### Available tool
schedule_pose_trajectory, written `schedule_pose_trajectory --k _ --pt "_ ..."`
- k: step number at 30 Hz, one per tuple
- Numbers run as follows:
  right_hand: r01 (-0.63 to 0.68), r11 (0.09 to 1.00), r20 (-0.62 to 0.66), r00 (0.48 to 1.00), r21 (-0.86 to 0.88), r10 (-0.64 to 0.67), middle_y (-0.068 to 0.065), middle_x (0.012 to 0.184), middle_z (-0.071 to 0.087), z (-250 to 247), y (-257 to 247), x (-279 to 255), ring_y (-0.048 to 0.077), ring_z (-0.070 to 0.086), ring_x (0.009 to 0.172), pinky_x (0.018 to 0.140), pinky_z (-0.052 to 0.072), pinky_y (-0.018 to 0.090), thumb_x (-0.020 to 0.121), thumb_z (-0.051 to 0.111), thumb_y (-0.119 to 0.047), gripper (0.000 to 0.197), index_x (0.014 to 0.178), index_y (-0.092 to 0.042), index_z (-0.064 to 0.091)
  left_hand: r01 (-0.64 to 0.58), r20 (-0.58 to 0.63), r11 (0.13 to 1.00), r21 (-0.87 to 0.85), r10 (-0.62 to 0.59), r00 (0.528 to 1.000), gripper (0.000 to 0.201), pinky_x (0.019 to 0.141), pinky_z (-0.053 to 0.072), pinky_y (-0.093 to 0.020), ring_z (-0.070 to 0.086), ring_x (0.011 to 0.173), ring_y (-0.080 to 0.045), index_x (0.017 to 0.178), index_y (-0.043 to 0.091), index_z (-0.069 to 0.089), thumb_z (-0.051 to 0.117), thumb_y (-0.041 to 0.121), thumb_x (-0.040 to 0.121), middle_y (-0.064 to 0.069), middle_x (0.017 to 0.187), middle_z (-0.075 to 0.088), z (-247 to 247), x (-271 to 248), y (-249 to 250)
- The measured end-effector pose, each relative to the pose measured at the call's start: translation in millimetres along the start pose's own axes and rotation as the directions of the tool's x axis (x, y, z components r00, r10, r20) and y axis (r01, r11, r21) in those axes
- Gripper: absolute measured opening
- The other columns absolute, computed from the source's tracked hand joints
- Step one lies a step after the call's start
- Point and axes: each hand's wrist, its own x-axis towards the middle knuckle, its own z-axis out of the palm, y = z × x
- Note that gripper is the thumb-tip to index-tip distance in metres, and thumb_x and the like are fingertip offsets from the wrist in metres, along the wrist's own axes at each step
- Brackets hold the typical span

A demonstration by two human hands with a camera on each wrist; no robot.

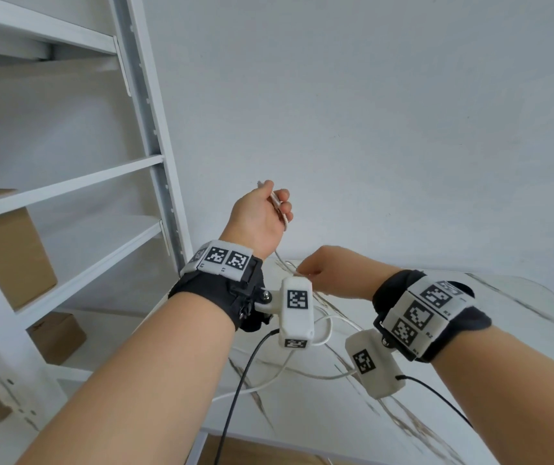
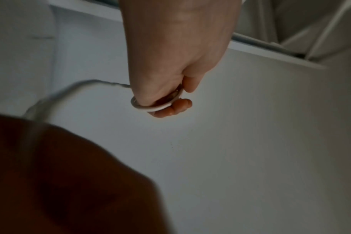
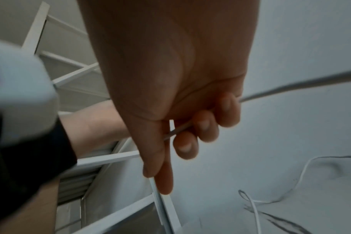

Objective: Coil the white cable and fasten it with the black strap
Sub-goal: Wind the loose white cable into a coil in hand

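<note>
The left hand (image 1: 258,219), raised above the worktop, is closed around the plug end of the thin white cable (image 1: 322,375), with a short loop of it curled over the fingers (image 2: 171,109) in the left wrist view. The right hand (image 1: 330,275), lower and just above the worktop's far edge, pinches the same cable between thumb and curled fingers (image 3: 202,126), so a short span runs between the two hands. The rest of the cable lies in loose, crossing loops on the white marble-patterned worktop (image 1: 503,330), partly under both wrists. The black strap shows in no view, so I cannot tell where it is.

Coiling looks barely begun. The slack on the worktop crosses itself, and pulling it in fast could tighten a crossing into a knot or kink. The one loop in the left hand is small and could slip off if that grip loosens. The black leads (image 1: 245,374) from the wrist cameras hang near the white loops and could snag them.

To the left stands a white metal shelving unit (image 1: 148,105) holding brown cardboard boxes (image 1: 14,250), near the raised left hand; a wide sweep could catch it.
</note>
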Motion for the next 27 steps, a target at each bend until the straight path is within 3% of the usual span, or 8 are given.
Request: schedule_pose_trajectory --k 5,8,10,15,18,21,24,27 --pt "0.002 0.992 -0.077 0.997 0.126 0.008 -0.009 0.055 0.049 -18 4 -3 0.008 0.043 0.056 0.055 0.036 0.018 0.088 0.063 -0.037 0.017 0.084 -0.027 0.077 -0.161 0.008 0.868 0.469 0.178 0.984 0.007 0.054 0.029 -0.023 0.038 0.052 -0.012 0.107 0.021 0.041 0.036 0.023 0.102 0.001 0.068 0.047 -2 -5 -3" --pt "0.012 0.992 -0.142 0.99 0.126 0.007 -0.01 0.056 0.051 -21 4 -2 0.009 0.047 0.058 0.056 0.038 0.018 0.087 0.065 -0.033 0.015 0.084 -0.023 0.076 -0.24 0.092 0.67 0.702 0.25 0.964 0.024 0.052 0.037 -0.018 0.038 0.057 -0.012 0.121 0.031 0.04 0.032 0.022 0.1 0.001 0.072 0.045 3 -8 -5" --pt "0.006 0.987 -0.221 0.975 0.161 0.03 -0.011 0.049 0.051 -25 6 -3 0.002 0.045 0.046 0.048 0.035 0.012 0.086 0.066 -0.031 0.014 0.08 -0.021 0.076 -0.266 0.142 0.535 0.802 0.263 0.954 0.02 0.062 0.037 -0.026 0.038 0.062 -0.014 0.108 0.036 0.043 0.031 0.022 0.099 0.0 0.075 0.044 3 -11 -4" --pt "0.035 0.957 -0.406 0.91 0.289 0.089 -0.004 0.055 0.054 -40 14 -5 0.01 0.047 0.047 0.051 0.042 0.022 0.084 0.061 -0.014 0.014 0.082 -0.015 0.074 -0.224 0.198 0.188 0.956 0.146 0.969 0.029 0.07 0.038 -0.033 0.046 0.075 -0.019 0.125 0.022 0.046 0.031 0.026 0.101 -0.007 0.086 0.049 -9 -12 -4" --pt "0.068 0.969 -0.53 0.845 0.236 0.069 -0.002 0.062 0.057 -48 17 -2 0.015 0.05 0.056 0.059 0.042 0.026 0.084 0.063 -0.015 0.01 0.083 -0.015 0.073 -0.181 0.173 0.148 0.972 0.065 0.983 0.031 0.084 0.042 -0.037 0.051 0.087 -0.025 0.12 0.021 0.053 0.034 0.032 0.099 -0.007 0.091 0.054 -11 -14 -7" --pt "0.078 0.977 -0.61 0.79 0.2 0.062 -0.003 0.062 0.056 -52 23 0 0.012 0.048 0.055 0.052 0.037 0.02 0.084 0.068 -0.019 0.004 0.083 -0.017 0.072 -0.164 0.166 0.211 0.964 0.008 0.986 0.03 0.069 0.035 -0.035 0.042 0.07 -0.02 0.079 0.021 0.047 0.036 0.043 0.096 -0.002 0.073 0.045 -7 -17 -8" --pt "0.071 0.976 -0.646 0.759 0.208 0.083 -0.003 0.062 0.055 -57 31 -1 0.009 0.045 0.052 0.048 0.034 0.015 0.083 0.069 -0.018 0.002 0.082 -0.017 0.072 -0.211 0.222 0.18 0.961 -0.042 0.974 0.033 0.061 0.03 -0.031 0.036 0.061 -0.016 0.082 0.017 0.047 0.04 0.046 0.095 -0.001 0.071 0.039 -7 -21 -8" --pt "0.055 0.965 -0.678 0.721 0.257 0.14 -0.003 0.061 0.055 -61 40 -3 0.011 0.046 0.053 0.051 0.035 0.022 0.083 0.068 -0.017 0.004 0.082 -0.016 0.072 -0.292 0.293 0.015 0.956 -0.004 0.956 0.04 0.067 0.035 -0.026 0.047 0.072 -0.013 0.093 0.006 0.056 0.045 0.044 0.097 0.003 0.079 0.047 -11 -20 -11"
